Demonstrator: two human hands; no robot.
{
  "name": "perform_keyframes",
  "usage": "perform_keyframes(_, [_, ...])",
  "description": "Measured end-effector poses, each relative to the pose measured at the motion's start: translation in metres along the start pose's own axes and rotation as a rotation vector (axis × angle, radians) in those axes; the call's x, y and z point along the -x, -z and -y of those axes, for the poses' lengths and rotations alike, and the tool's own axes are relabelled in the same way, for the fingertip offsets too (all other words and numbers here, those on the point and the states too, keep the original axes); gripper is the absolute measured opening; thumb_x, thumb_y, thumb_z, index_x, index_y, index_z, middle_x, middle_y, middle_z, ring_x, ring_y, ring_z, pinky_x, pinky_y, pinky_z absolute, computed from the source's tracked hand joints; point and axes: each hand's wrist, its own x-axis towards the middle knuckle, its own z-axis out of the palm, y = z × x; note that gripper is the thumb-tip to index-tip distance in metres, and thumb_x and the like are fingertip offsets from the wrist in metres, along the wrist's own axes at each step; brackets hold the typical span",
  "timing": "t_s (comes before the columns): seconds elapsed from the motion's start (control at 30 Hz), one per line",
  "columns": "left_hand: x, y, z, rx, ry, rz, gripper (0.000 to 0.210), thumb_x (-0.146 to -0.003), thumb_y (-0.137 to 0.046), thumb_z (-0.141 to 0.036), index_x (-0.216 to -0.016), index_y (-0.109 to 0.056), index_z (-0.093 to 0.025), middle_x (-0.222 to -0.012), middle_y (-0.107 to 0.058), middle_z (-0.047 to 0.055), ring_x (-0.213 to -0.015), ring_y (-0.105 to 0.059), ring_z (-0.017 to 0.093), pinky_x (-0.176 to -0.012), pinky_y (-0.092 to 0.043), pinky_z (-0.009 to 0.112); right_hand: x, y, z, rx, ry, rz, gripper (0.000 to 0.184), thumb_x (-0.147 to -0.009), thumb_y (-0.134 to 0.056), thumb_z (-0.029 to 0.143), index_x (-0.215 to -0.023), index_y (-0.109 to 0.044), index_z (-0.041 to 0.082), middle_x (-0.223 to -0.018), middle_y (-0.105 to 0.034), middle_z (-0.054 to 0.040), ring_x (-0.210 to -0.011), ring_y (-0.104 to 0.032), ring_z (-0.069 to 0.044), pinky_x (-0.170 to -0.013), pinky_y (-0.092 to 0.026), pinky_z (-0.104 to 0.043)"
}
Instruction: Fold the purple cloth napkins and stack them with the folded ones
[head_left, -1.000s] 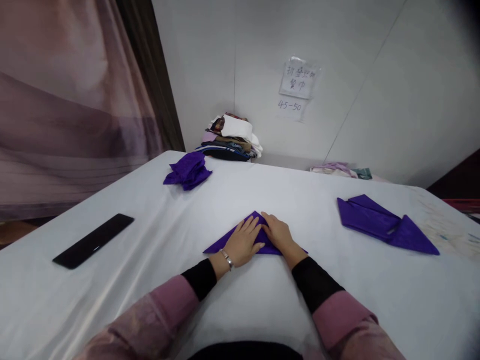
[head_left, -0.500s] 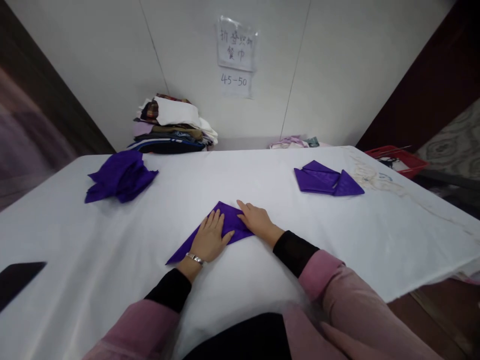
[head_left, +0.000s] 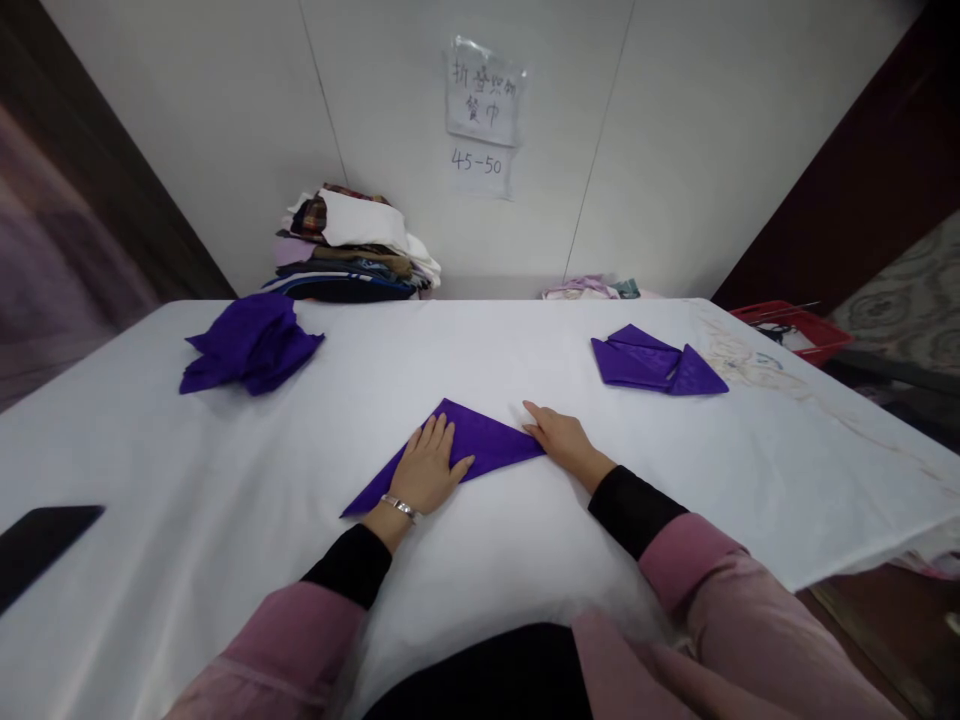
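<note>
A purple napkin (head_left: 487,440), folded into a flat triangle with its peak pointing away from me, lies on the white-covered table. My left hand (head_left: 429,470) rests flat on its left half, fingers stretched and thumb apart, a silver bracelet at the wrist. At the napkin's right corner is my right hand (head_left: 564,438), touching the cloth with its underside. Its index finger reaches out and stands apart from the thumb; the remaining fingers are mostly hidden beneath the hand.
A crumpled pile of purple napkins (head_left: 251,345) sits at the left. Folded purple cloth (head_left: 641,360) lies at the right. Stacked clothes (head_left: 356,245) stand by the wall, below and left of a paper sign (head_left: 484,95). A dark flat object (head_left: 45,540) is at the left edge.
My right hand has slid rightward along the napkin to its right corner, uncovering more of the cloth. My left hand stays flat in place. The view has shifted slightly.
</note>
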Motion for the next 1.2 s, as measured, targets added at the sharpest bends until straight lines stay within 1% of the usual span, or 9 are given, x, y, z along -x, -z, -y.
perform_keyframes(0.2, [-0.001, 0.0, 0.0, 0.003, 0.018, 0.026, 0.07, -0.086, -0.032, -0.054, -0.135, -0.037, -0.006, -0.145, -0.032, 0.017, -0.135, -0.025, 0.028, -0.109, -0.023, 0.043, 0.011, 0.018, -0.026, -0.044, -0.109, -0.11, 0.045, -0.093, -0.033, 0.038, -0.133, -0.041, 0.019, -0.098, -0.064, -0.0091, -0.083, -0.06, -0.023, -0.071, -0.046, -0.033])
perform_keyframes(0.33, [-0.002, -0.002, -0.001, -0.002, 0.01, -0.004, 0.069, -0.086, -0.032, -0.055, -0.135, -0.038, -0.006, -0.145, -0.033, 0.017, -0.135, -0.026, 0.028, -0.108, -0.023, 0.043, 0.017, 0.033, -0.004, -0.088, -0.094, -0.209, 0.046, -0.095, -0.023, 0.037, -0.135, -0.038, 0.017, -0.109, -0.061, -0.0104, -0.099, -0.056, -0.022, -0.086, -0.044, -0.035])
perform_keyframes(0.43, [-0.001, -0.005, 0.002, 0.005, 0.0, -0.026, 0.068, -0.086, -0.033, -0.054, -0.134, -0.039, -0.006, -0.144, -0.034, 0.018, -0.134, -0.027, 0.029, -0.108, -0.024, 0.044, 0.019, 0.03, 0.044, -0.134, 0.125, -0.156, 0.046, -0.093, -0.035, 0.043, -0.132, -0.043, 0.021, -0.128, -0.053, -0.0073, -0.12, -0.045, -0.02, -0.101, -0.035, -0.035])
perform_keyframes(0.5, [0.0, -0.007, 0.005, 0.01, -0.028, -0.034, 0.064, -0.086, -0.035, -0.05, -0.134, -0.04, -0.007, -0.143, -0.034, 0.018, -0.135, -0.026, 0.029, -0.108, -0.024, 0.045, 0.016, 0.023, 0.077, -0.164, 0.392, -0.03, 0.054, -0.09, -0.038, 0.049, -0.136, -0.037, 0.02, -0.138, -0.043, -0.0084, -0.131, -0.032, -0.021, -0.107, -0.026, -0.04])
perform_keyframes(0.57, [0.001, -0.008, 0.007, 0.007, -0.066, -0.035, 0.059, -0.086, -0.036, -0.045, -0.134, -0.041, -0.01, -0.144, -0.034, 0.017, -0.135, -0.024, 0.029, -0.107, -0.024, 0.045, 0.009, 0.016, 0.102, -0.171, 0.52, 0.062, 0.064, -0.089, -0.038, 0.054, -0.141, -0.028, 0.017, -0.146, -0.032, -0.0102, -0.137, -0.02, -0.021, -0.111, -0.017, -0.043])
perform_keyframes(0.67, [0.002, -0.009, 0.008, -0.01, -0.078, -0.013, 0.059, -0.084, -0.041, -0.038, -0.136, -0.038, -0.011, -0.145, -0.033, 0.014, -0.136, -0.023, 0.028, -0.108, -0.023, 0.043, -0.008, 0.009, 0.115, -0.174, 0.498, 0.094, 0.073, -0.088, -0.033, 0.059, -0.143, -0.022, 0.013, -0.149, -0.023, -0.0125, -0.139, -0.012, -0.022, -0.112, -0.011, -0.044])
perform_keyframes(0.87, [0.003, -0.009, 0.0, 0.021, -0.008, -0.031, 0.064, -0.083, -0.041, -0.037, -0.139, -0.03, -0.009, -0.146, -0.031, 0.014, -0.136, -0.023, 0.027, -0.11, -0.019, 0.042, -0.035, -0.007, 0.105, -0.15, 0.389, 0.071, 0.072, -0.089, -0.029, 0.059, -0.141, -0.026, 0.009, -0.148, -0.024, -0.0154, -0.138, -0.015, -0.023, -0.111, -0.01, -0.045])
perform_keyframes(1.03, [0.004, -0.006, -0.004, 0.061, 0.024, -0.006, 0.066, -0.084, -0.039, -0.041, -0.14, -0.03, -0.006, -0.146, -0.03, 0.014, -0.137, -0.021, 0.026, -0.111, -0.017, 0.042, -0.038, -0.018, 0.101, -0.149, 0.352, 0.161, 0.071, -0.09, -0.026, 0.059, -0.142, -0.026, 0.011, -0.148, -0.024, -0.014, -0.138, -0.015, -0.023, -0.111, -0.011, -0.045])
perform_keyframes(1.2, [0.009, -0.002, 0.0, 0.068, 0.041, 0.011, 0.064, -0.085, -0.038, -0.044, -0.14, -0.031, -0.011, -0.147, -0.03, 0.012, -0.137, -0.02, 0.026, -0.111, -0.014, 0.047, -0.039, -0.021, 0.1, -0.128, 0.334, 0.175, 0.071, -0.09, -0.023, 0.06, -0.142, -0.027, 0.012, -0.148, -0.024, -0.0112, -0.138, -0.014, -0.022, -0.111, -0.009, -0.044])
